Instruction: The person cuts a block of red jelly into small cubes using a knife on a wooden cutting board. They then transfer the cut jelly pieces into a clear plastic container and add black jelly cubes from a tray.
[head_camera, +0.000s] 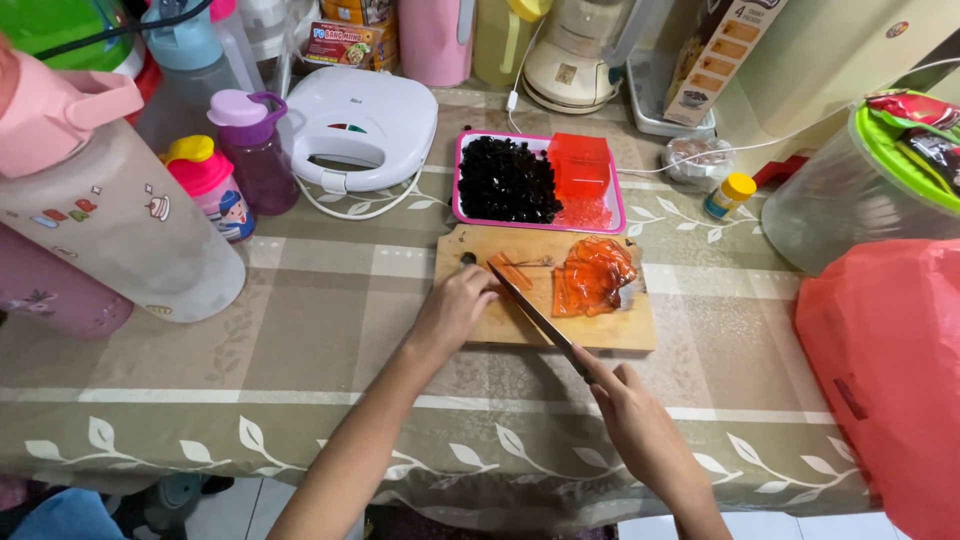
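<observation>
Knife handle hidden inside the right hand (640, 425); only the blade (535, 315) shows. Left hand (452, 310) fingertips cover the near end of the orange strip (510, 270). Red bag (885, 380) cut off at right edge. Pink-lidded bottle (95, 200) cut off at left edge. Far containers cropped by the top edge.

Table with leaf-patterned cloth (300, 330), wooden cutting board (620, 325), pink tray (460, 180), white sandwich maker (365, 120), bottles (215, 185)

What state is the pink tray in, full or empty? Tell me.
Full. The pink tray holds dark jelly pieces on its left and orange jelly blocks on its right.
</observation>
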